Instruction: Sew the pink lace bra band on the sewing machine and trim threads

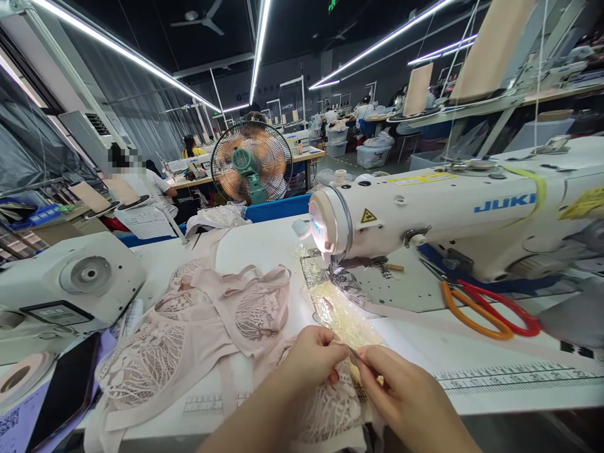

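My left hand (312, 358) and my right hand (401, 390) meet at the table's front edge, both pinched on a small piece of pink lace fabric (330, 409) and a thin strip between their fingertips. A pile of pink lace garments (198, 333) lies to the left of my hands. The white JUKI sewing machine (453, 214) stands behind them, its lit needle area (337, 267) just beyond my fingers. A shiny clear patch (337, 311) covers the table under the needle.
Scissors with orange and red handles (486, 308) lie under the machine arm. A second white machine (70, 283), a dark phone (66, 390) and a tape roll (19, 377) sit at left. A fan (251, 162) and seated people are behind. Ruler marks (514, 377) line the front edge.
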The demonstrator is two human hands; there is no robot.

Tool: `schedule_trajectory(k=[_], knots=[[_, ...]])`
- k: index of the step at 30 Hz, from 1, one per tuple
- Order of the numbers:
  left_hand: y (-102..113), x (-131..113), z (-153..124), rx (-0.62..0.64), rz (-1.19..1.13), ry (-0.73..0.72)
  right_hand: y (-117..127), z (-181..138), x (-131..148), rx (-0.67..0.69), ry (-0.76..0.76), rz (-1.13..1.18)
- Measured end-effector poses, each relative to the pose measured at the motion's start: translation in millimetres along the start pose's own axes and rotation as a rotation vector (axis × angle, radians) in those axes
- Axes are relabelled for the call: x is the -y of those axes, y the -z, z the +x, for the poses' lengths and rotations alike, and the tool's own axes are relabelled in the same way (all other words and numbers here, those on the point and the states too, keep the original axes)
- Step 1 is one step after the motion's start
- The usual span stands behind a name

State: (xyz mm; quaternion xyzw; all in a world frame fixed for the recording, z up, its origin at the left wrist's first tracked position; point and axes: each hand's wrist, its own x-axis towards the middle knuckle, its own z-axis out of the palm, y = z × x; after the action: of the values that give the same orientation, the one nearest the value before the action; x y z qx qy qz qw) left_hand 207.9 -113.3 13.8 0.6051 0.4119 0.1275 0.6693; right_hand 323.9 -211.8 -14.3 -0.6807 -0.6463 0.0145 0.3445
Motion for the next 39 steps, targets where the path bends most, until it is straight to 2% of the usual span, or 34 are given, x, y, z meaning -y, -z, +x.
schedule_trajectory(k=[8, 14, 21, 25, 29, 34, 39], knots=[[0, -2, 0, 0.0, -0.031, 0.007, 4, 2, 0, 0.04, 0.014, -0.023], [2, 1, 2, 0.015, -0.068, 0.007, 2, -1, -1, 0.052, -0.01, -0.144], [2, 1, 2, 0.017, -0.171, 0.014, 0, 3, 2, -0.063, 0.044, -0.264], [4, -2, 2, 0.03, -0.275, 0.047, 1, 10, 9, -0.16, 0.147, -0.24], [7, -3, 2, 0.058, -0.37, 0.095, -3, 15, 12, -0.182, 0.186, -0.204], [8, -4, 2, 0.06, -0.411, 0.11, -8, 21, 9, -0.213, 0.173, -0.115], [7, -4, -1, 0.059, -0.393, 0.088, 0, 25, 1, -0.153, 0.088, 0.035]])
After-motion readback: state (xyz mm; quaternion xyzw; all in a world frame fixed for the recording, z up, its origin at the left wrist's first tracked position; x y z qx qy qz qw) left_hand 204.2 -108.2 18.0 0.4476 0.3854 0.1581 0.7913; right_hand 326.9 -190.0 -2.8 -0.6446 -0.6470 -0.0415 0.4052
